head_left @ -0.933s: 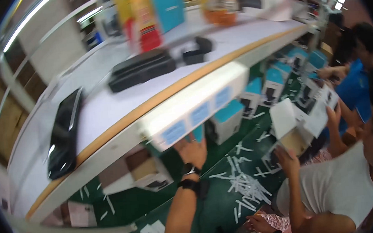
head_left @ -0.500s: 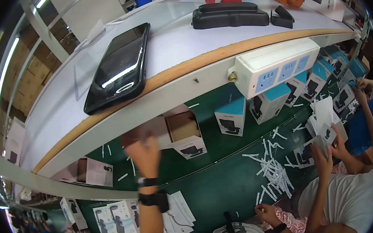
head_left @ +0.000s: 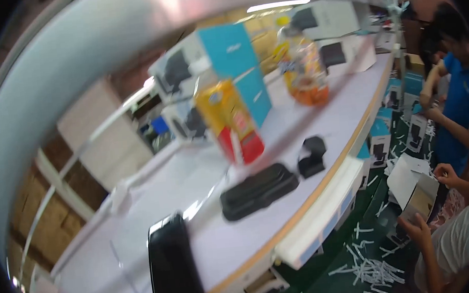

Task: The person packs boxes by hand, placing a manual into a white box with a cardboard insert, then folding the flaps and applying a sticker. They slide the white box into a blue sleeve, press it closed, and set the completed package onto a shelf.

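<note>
Neither of my hands shows in the head view, and the picture is smeared by motion. A black phone lies on the white raised shelf, close to its wooden front edge. Beyond it sit a long black case and a small black bracket. Behind these stand a yellow and red drink container and a clear bottle with orange liquid at its bottom. Stacked blue and white boxes rise behind the drink container.
A white power strip is fixed along the shelf's front. Below, paper strips litter the green bench. At right, a co-worker in a white shirt holds an open white box; another person wears blue. A pale curved bar crosses the top.
The view has swung up and tilted, so the shelf top now fills the middle. My hands have left the picture. The co-worker's white box is now open.
</note>
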`<action>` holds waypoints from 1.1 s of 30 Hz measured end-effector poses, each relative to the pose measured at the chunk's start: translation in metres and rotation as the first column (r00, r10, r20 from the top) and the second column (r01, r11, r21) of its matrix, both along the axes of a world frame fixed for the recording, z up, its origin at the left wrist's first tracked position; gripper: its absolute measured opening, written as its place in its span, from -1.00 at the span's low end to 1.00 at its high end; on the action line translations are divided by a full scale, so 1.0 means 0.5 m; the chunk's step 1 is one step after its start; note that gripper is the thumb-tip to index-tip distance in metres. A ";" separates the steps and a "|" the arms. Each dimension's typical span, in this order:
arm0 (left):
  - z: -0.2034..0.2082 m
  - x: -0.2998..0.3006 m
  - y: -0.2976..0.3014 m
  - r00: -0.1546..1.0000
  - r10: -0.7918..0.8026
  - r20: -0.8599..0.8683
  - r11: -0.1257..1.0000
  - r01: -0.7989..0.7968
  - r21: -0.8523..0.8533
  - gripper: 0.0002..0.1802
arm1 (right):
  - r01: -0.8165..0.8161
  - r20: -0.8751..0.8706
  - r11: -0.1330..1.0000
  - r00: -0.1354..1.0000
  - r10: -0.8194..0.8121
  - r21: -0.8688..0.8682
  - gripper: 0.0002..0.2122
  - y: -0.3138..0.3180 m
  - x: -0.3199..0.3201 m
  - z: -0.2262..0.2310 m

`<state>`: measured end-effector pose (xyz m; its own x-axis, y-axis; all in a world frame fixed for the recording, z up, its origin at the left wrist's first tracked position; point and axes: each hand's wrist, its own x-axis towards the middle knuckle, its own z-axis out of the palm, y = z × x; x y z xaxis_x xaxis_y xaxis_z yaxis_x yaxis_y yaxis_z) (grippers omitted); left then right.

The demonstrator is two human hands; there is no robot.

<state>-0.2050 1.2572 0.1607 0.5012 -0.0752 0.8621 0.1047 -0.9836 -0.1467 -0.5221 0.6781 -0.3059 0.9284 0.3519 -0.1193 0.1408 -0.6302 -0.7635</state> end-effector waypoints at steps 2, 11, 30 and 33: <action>0.103 0.084 -0.008 0.996 -0.077 0.053 0.996 0.074 0.059 -0.56 | -0.014 -0.025 0.989 1.000 0.018 0.150 -0.68 -0.002 0.006 0.031; 0.054 0.234 -0.065 0.967 -0.252 -0.029 0.965 0.253 0.065 -0.57 | -0.040 -0.146 0.995 0.988 0.054 0.096 -0.63 0.003 0.016 0.070; -0.449 -0.762 -0.284 0.607 0.140 -0.782 0.851 -0.477 -0.218 -0.65 | -0.101 -0.431 0.936 0.867 0.248 0.337 -0.75 0.006 0.053 0.018; -0.464 -0.868 -0.392 0.818 -0.014 -0.575 0.871 -0.273 -0.409 -0.68 | -0.266 -0.071 0.799 0.931 0.358 0.539 -0.77 0.022 0.029 0.123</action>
<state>-0.6392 1.0611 -0.0714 0.8668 0.3517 0.3534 0.2801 -0.9299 0.2385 -0.5076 0.6892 -0.2443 0.7412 0.6708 0.0239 0.1084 -0.0844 -0.9905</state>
